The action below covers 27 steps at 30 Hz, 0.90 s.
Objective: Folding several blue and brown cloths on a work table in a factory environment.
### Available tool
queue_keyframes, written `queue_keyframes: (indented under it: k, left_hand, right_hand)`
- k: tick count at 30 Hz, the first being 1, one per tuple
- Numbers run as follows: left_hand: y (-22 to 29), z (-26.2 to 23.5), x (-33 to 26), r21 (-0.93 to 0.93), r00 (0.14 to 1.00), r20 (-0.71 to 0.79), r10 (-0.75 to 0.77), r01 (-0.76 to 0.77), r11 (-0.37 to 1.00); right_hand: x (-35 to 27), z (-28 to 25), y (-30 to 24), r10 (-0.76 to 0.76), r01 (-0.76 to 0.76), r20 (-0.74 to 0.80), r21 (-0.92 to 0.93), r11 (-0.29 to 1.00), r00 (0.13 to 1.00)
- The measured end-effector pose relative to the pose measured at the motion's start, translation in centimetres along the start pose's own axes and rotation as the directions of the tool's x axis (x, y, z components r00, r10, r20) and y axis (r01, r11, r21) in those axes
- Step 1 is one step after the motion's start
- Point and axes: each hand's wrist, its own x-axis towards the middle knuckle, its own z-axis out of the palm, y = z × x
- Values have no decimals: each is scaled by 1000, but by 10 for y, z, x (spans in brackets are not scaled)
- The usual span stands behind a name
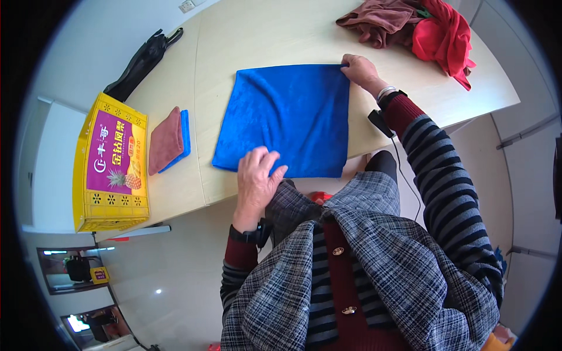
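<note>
A blue cloth (287,117) lies spread on the pale wooden table, with soft creases across its middle and its near edge reaching the table's front edge. At its far right corner my right hand (360,71) is closed, gripping the fabric between thumb and fingers. My left hand (256,175) rests over the near left part of the cloth, its fingers bent but apart and nothing held in them. Left of the cloth sits a small stack of a folded brown cloth (167,140) on top of a folded blue cloth (187,133).
A yellow box (111,219) with a purple panel stands at the table's left end. Behind it lies a black bag-like object (140,64). Crumpled brown cloths (380,22) and a red cloth (442,38) are heaped at the far right. A black device (381,123) with a cable sits near my right forearm.
</note>
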Motion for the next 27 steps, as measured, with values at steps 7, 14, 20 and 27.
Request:
queue_keyframes:
  k: [7, 14, 20, 27]
  left_hand:
    - [-25, -4, 3, 128, 994, 3, -110, 108, 986]
    - [-42, -4, 14, 116, 955, -280, 97, -66, 991]
    - [-49, 0, -14, 143, 935, -337, -110, 166, 976]
    - [-59, 10, 0, 150, 943, -317, -104, 158, 976]
  right_hand:
    - [9, 3, 3, -37, 36, -29, -24, 999, 999]
    - [45, 39, 54, -39, 44, 61, -77, 996, 997]
    - [54, 46, 97, -323, 317, 80, 82, 945, 943]
    - [68, 52, 99, -344, 330, 88, 144, 933, 935]
